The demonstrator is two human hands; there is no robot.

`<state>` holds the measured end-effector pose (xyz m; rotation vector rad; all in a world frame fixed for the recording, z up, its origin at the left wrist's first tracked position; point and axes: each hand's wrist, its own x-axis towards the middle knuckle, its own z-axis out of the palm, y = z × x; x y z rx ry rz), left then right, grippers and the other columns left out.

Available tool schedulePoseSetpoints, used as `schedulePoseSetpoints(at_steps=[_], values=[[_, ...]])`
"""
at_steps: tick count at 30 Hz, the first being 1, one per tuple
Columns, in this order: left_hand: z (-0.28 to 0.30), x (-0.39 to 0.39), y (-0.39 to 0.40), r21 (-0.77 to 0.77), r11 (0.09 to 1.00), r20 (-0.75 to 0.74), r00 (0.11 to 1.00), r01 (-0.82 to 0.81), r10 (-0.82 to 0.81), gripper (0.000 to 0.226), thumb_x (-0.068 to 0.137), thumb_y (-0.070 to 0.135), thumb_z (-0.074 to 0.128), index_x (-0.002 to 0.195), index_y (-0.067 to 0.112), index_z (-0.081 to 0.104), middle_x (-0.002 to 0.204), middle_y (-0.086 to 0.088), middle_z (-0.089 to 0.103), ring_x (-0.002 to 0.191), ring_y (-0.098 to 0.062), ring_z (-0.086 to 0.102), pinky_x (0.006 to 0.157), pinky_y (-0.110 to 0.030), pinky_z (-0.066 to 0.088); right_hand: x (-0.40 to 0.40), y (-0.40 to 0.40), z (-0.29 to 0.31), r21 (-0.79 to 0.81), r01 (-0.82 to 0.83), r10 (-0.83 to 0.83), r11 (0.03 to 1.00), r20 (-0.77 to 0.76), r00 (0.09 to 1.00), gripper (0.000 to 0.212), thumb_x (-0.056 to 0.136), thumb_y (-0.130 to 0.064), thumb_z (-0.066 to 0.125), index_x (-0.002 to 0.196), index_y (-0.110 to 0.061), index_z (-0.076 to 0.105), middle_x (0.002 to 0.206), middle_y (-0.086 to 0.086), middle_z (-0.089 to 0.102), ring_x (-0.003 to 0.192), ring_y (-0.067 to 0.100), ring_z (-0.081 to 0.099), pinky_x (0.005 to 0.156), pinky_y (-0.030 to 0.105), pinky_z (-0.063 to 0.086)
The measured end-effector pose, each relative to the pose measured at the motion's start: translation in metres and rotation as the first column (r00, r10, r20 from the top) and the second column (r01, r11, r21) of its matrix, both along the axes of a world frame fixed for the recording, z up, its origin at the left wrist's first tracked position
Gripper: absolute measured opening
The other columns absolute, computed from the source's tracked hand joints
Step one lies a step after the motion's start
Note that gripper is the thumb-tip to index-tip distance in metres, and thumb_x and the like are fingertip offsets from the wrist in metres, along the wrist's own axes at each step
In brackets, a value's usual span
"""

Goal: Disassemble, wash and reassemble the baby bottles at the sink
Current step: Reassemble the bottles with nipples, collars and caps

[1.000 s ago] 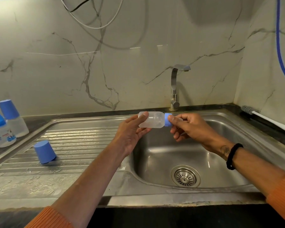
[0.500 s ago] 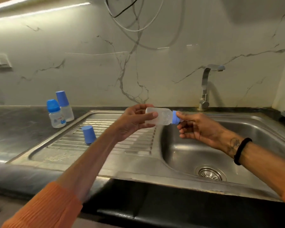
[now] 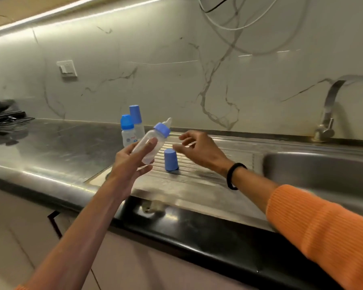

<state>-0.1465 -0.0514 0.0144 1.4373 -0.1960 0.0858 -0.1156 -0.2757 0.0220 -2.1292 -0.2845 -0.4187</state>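
My left hand (image 3: 130, 162) grips a clear baby bottle (image 3: 150, 146) by its body, tilted with its blue collar and pale teat pointing up and right. My right hand (image 3: 199, 150) hovers just right of the bottle with fingers spread and loosely bent, holding nothing. Below it a loose blue cap (image 3: 170, 160) stands on the ribbed drainboard (image 3: 197, 174). Two more capped bottles stand at the back: a short one with a blue cap (image 3: 127, 130) and a taller one (image 3: 137, 120) behind it.
The steel sink basin (image 3: 323, 170) lies to the right, with the tap (image 3: 329, 114) behind it against the marble wall. A dark countertop (image 3: 50, 141) stretches left toward a stove edge (image 3: 2, 114). White cables hang on the wall above.
The view has swung left. My left hand has carried the bottle left over the drainboard and tilted it upright. My right hand has let go of the blue collar and opened.
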Motion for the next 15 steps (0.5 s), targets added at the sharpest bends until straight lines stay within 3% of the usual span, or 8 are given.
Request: schedulePoseSetpoints(at_steps=[3,6,8,11,15], values=[[-0.009,0.005,0.017,-0.076,0.997,-0.031,0.999,-0.032,0.029,0.058,0.073,0.05,0.085,0.123,0.024,0.071,0.116,-0.003,0.076,0.102,-0.023,0.074,0.077,-0.03,0.058,0.009,0.027,-0.007,-0.311,-0.069,0.103,0.948,0.094,0.99,0.054,0.083,-0.051,0.081,0.126,-0.021,0.067,0.123,-0.006,0.066,0.102,0.006,0.057,0.083,0.021,0.044],[-0.015,0.007,0.018,-0.109,0.993,-0.056,0.998,-0.042,0.036,0.067,0.065,0.046,0.09,0.124,0.023,0.068,0.12,-0.007,0.075,0.109,-0.028,0.073,0.079,-0.032,0.059,0.016,0.034,-0.008,-0.391,-0.074,0.124,0.917,0.106,0.987,0.035,0.084,-0.035,0.082,0.111,-0.017,0.068,0.109,-0.003,0.065,0.097,0.013,0.056,0.081,0.027,0.044],[-0.015,0.008,0.013,-0.092,0.995,-0.057,0.998,-0.036,0.031,0.073,0.061,0.045,0.092,0.126,0.022,0.066,0.119,-0.007,0.075,0.108,-0.029,0.074,0.078,-0.033,0.059,0.017,0.026,0.0,-0.377,-0.042,0.081,0.925,0.088,0.993,0.029,0.083,-0.027,0.081,0.106,-0.016,0.068,0.102,-0.002,0.065,0.093,0.017,0.06,0.078,0.03,0.049],[-0.008,0.006,-0.001,-0.082,0.997,-0.055,0.998,0.01,-0.014,0.079,0.063,0.044,0.092,0.131,0.02,0.06,0.121,-0.009,0.073,0.103,-0.028,0.075,0.081,-0.036,0.059,0.007,-0.007,0.018,-0.288,0.026,-0.012,0.957,0.051,0.999,0.039,0.081,-0.031,0.086,0.112,-0.017,0.068,0.099,0.0,0.069,0.086,0.017,0.066,0.069,0.022,0.05],[0.007,0.0,-0.045,-0.033,0.994,-0.036,0.994,0.105,-0.106,0.085,0.063,0.05,0.09,0.135,0.019,0.058,0.12,-0.009,0.074,0.104,-0.025,0.075,0.087,-0.04,0.059,-0.032,-0.087,0.051,0.026,0.059,-0.059,0.998,-0.024,0.998,0.048,0.08,-0.026,0.09,0.12,-0.01,0.068,0.103,0.01,0.076,0.086,0.018,0.074,0.073,0.036,0.065]])
